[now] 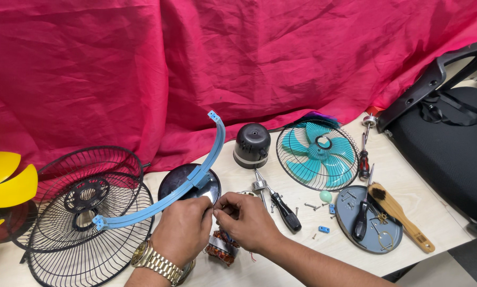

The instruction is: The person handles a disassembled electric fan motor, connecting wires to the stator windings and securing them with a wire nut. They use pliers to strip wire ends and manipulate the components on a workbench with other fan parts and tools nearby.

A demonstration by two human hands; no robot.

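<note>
Both hands (pixel 212 220) pinch together just above the copper-wound motor stator (pixel 221 248).

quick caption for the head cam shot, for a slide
Both hands, left hand and right hand, pinch at a copper-wound motor stator amid fan grilles, a teal blade and screwdrivers.

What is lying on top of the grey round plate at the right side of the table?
On the grey round plate lie a black-handled screwdriver, loose screws and small brass parts. What the screwdriver covers cannot be seen.
</note>
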